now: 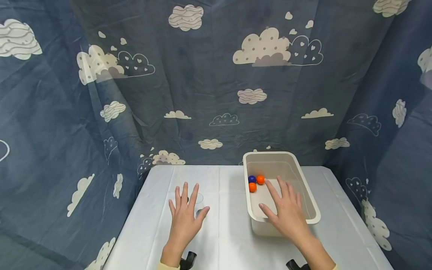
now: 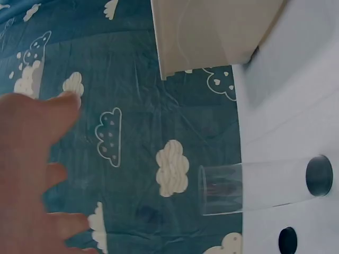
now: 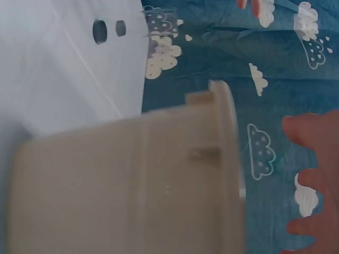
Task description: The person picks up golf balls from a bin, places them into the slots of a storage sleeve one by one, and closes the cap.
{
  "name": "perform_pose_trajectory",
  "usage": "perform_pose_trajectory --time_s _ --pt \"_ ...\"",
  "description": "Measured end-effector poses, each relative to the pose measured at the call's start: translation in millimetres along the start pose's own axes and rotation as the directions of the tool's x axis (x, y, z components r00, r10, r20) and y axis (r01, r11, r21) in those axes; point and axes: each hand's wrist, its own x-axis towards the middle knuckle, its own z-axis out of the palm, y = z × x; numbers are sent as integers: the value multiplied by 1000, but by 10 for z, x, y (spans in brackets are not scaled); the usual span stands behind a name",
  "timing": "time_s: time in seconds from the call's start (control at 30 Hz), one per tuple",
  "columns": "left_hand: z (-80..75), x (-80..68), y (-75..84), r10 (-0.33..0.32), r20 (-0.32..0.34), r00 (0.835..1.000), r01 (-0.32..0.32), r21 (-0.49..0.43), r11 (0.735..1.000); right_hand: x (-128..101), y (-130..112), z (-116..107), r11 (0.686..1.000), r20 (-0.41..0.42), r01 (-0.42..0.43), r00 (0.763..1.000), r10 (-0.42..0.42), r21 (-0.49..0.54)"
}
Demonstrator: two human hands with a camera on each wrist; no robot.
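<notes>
My left hand point(image 1: 185, 225) is raised over the white table with its fingers spread, holding nothing. Just behind it, partly hidden by the fingers, stands a clear cylinder point(image 2: 222, 190); a dark round spot point(image 2: 319, 175) shows at its base. A second dark round spot point(image 2: 287, 241) lies beside it. Over the near part of a beige plastic bin point(image 1: 254, 227), my right hand point(image 1: 288, 215) hovers with spread fingers and nothing in its grasp. Inside the bin, along its left side, are a blue ball point(image 1: 252, 179) and two orange balls, one right of it point(image 1: 260, 179) and one nearer point(image 1: 252, 187).
The white table point(image 1: 233, 247) reaches back to a dark blue cloud-print curtain point(image 1: 209, 82), which also hangs on both sides. The bin's raised walls stand on the table's right half. Black wrist mounts point(image 1: 188, 260) show beneath the hands.
</notes>
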Motion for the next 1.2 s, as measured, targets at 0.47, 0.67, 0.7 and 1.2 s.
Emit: perform_pose_trajectory --time_s 0.47,0.67,0.7,1.2 --pt "141 113 -550 -77 -186 980 12 -328 945 588 315 -270 992 218 52 973 -76 115" --pt "231 160 -688 -143 -157 977 61 -437 897 876 495 -180 980 275 52 956 -104 192" --pt "244 172 -716 -146 -147 978 64 -454 889 926 516 -154 979 290 39 952 -97 199" --pt "493 234 -947 -169 72 983 178 -592 786 1495 839 465 933 496 -129 866 -59 337"
